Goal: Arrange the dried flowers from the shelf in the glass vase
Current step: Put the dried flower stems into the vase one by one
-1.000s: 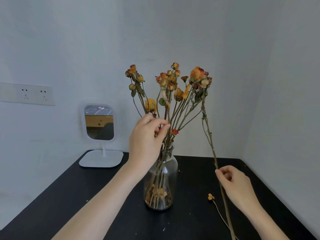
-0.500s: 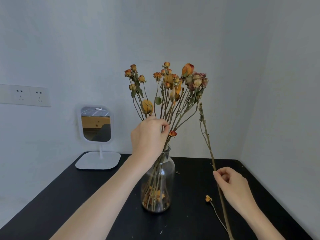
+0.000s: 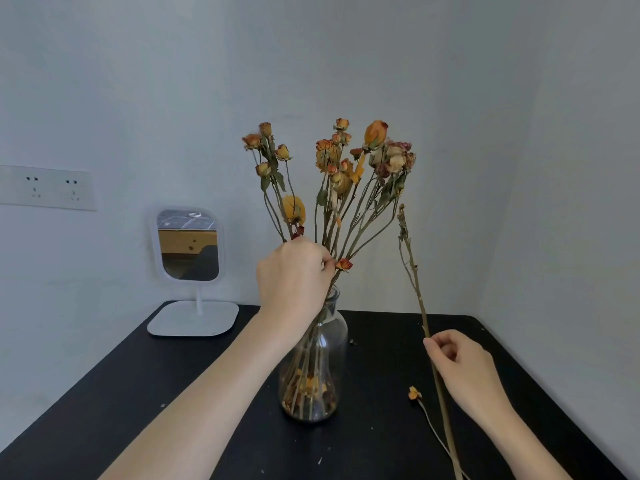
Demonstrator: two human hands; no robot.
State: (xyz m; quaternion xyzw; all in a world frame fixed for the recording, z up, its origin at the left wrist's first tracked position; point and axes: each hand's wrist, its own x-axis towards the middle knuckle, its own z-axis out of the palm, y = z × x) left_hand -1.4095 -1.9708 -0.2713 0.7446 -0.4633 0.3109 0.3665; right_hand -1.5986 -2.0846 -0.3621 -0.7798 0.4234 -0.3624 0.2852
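A clear glass vase (image 3: 325, 344) stands on the black table (image 3: 194, 393), holding a bunch of dried orange and yellow flowers (image 3: 332, 161). My left hand (image 3: 292, 275) grips the gathered stems just above the vase's neck. My right hand (image 3: 457, 365) pinches a long bare dried stem (image 3: 412, 275), held upright to the right of the vase and apart from the bunch; its lower end runs off the bottom edge. A small loose flower on a thin stalk (image 3: 414, 393) lies on the table between the vase and my right hand.
A white standing mirror (image 3: 188, 244) sits at the table's back left. A wall socket plate (image 3: 46, 188) is on the left wall. Walls close in behind and to the right. Small crumbs of petals dot the table.
The long stem in my right hand has drawn away from the bunch, to the right and lower. My left hand has stayed on the stems above the vase.
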